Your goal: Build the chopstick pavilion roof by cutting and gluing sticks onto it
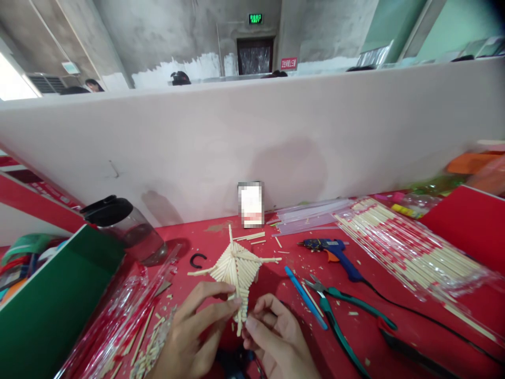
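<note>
Stick model (pixel 226 266) is part-hidden by my pinching left hand (pixel 197 326), my right hand (pixel 278 334) curled, hold unclear, bagged sticks (pixel 406 242) at right.

A red desk (pixel 273 280) carries a glue gun (pixel 341 256), with pliers (pixel 322 289) and a blue rod (pixel 305 297) in front of it. Bagged sticks (pixel 406 247) lie right of the gun, clear strips (pixel 311 215) beyond it; well to its left are a hook (pixel 192 261), wrappers (pixel 114 310) and a bottle (pixel 145 237).
</note>
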{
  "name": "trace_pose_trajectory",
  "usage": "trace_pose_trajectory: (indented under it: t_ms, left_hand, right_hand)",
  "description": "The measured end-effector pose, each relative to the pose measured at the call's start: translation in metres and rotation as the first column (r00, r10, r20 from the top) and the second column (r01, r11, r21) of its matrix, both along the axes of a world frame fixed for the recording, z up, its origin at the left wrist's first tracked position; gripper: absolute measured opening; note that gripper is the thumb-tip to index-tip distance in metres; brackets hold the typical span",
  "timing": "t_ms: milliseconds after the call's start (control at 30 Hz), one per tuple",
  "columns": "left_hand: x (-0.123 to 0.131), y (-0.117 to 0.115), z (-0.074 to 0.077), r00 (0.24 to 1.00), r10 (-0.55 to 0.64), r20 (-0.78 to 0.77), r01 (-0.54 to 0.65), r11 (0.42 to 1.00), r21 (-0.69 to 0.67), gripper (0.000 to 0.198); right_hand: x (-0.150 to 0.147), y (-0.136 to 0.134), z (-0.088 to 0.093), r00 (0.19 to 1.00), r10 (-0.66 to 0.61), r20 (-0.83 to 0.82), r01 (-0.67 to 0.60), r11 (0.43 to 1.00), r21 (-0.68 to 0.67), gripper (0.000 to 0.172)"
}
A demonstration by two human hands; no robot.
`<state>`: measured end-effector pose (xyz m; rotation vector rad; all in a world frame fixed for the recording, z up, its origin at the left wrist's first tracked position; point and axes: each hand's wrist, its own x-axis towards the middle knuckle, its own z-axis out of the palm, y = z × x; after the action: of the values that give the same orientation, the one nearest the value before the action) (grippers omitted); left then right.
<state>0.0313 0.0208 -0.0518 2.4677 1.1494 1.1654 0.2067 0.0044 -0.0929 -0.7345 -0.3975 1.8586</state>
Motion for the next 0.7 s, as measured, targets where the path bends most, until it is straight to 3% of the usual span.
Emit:
trace_pose_trajectory:
  t_ms: [367,700]
  left_hand:
    - [-0.001,0.002,-0.003,1.000,-0.016,0.008,0.016,1.000,-0.012,0.038]
    - [-0.003,-0.001,-0.005,1.000,-0.029,0.006,0.029,0.999,-0.028,0.038]
  right_hand:
    - [0.001,-0.002,0.002,1.000,0.015,-0.019,-0.015,1.000,-0.010,0.043]
    - [-0.004,-0.002,0.013,0.997,-0.058,0.057,0.060,0.998,-0.023,0.046]
